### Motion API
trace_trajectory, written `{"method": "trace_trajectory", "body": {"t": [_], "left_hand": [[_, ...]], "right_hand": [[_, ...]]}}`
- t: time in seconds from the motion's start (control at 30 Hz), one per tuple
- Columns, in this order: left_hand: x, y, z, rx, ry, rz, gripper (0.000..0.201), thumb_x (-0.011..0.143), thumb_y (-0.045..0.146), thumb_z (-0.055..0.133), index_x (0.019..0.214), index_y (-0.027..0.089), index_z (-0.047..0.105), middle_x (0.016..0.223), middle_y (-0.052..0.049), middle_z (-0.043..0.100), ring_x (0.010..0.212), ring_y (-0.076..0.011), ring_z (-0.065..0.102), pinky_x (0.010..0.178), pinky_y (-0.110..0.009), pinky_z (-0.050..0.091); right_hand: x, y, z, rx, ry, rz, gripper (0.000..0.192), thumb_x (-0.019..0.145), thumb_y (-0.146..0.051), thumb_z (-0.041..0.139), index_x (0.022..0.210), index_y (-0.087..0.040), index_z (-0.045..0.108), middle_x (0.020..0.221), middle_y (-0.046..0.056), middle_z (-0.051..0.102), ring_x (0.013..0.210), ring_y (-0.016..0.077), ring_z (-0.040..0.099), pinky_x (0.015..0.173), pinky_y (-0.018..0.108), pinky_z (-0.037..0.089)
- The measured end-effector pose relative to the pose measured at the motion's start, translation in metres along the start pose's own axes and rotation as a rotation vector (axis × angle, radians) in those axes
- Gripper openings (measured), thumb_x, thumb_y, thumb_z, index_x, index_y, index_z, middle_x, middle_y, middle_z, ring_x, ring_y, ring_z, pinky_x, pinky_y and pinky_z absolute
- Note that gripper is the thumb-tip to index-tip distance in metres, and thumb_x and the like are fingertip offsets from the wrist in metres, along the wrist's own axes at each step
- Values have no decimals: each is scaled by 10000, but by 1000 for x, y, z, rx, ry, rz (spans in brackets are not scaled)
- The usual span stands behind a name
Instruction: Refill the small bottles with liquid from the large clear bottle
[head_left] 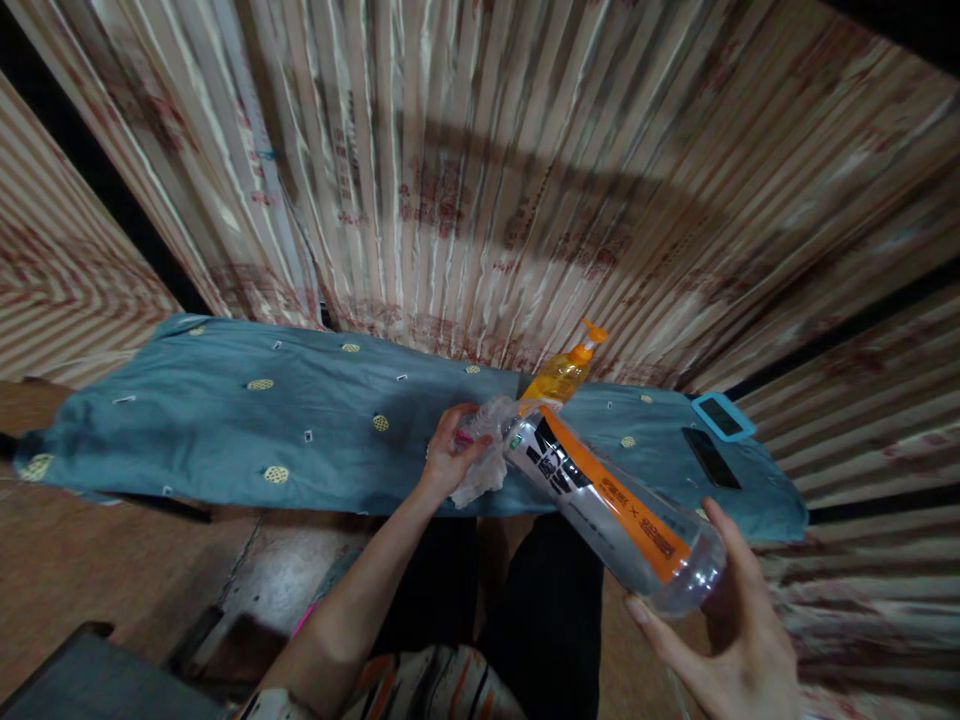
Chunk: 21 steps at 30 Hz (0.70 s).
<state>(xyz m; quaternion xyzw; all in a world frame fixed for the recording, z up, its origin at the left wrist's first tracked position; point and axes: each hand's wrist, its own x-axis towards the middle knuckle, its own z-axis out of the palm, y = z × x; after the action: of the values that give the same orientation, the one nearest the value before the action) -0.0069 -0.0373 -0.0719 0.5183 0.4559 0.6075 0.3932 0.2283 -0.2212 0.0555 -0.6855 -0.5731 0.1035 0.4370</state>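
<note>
A large clear plastic bottle point(592, 490) with an orange, black and silver label is tilted above the table's front edge, its base toward the lower right. My right hand point(739, 620) is closed about the base, thumb on the near side and a finger on the far side. At the upper end, my left hand point(450, 455) is closed on a crumpled whitish wet wipe point(484, 475) against the bottle's neck. A bit of pink shows between those fingers; I cannot make out what it is. Just behind the bottle stands a pump bottle point(559, 378) of yellow liquid with an orange top.
A blue-green cloth with pineapple prints point(315, 430) covers the long narrow table. On its right end lie a dark phone point(711, 458) and a light-blue framed device point(723, 416). Pleated curtains point(480, 200) hang behind. A dark stool point(97, 675) stands at lower left.
</note>
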Motion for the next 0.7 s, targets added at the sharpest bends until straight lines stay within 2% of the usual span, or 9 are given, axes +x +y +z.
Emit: {"method": "trace_trajectory", "body": {"t": [0.13,0.2,0.37,0.6,0.7], "left_hand": [[0,-1,0,4,-11,-9,423,738,333,819,1133,239,700,1225,-72,703,1189,-251,651,1043,-384,530],[0,-2,0,-4,-10,0,422,738,327,816,1134,239,699,1234,-74,700,1202,-257,645,1055,-391,524],[0,-5,1,-8,0,10,420,739,322,823,1133,243,702,1230,-78,703,1193,-257,651,1062,-405,521],[0,-6,0,1,9,35,424,731,382,833,1114,248,706,1205,-80,707,1171,-269,667,1019,-434,550],[0,-5,0,6,4,30,415,739,374,831,1111,241,704,1205,-81,706,1166,-263,666,1028,-418,546]], "right_hand": [[-1,-6,1,47,-1,69,1119,706,-592,837,1638,-259,315,1549,168,520,1331,460,587,1090,680,468],[0,-6,1,73,3,72,1099,697,-569,852,1622,-259,345,1516,165,550,1291,445,621,1090,671,472],[1,4,0,57,16,-29,952,707,-514,867,1530,-249,470,1531,147,532,1285,406,632,1062,555,540],[9,23,-8,-33,-37,-175,939,756,-480,856,1571,-291,429,1558,120,510,1265,367,658,1025,486,580],[11,31,-12,-33,-72,-210,960,761,-433,865,1591,-324,397,1596,109,473,1314,373,627,1037,495,572]]}}
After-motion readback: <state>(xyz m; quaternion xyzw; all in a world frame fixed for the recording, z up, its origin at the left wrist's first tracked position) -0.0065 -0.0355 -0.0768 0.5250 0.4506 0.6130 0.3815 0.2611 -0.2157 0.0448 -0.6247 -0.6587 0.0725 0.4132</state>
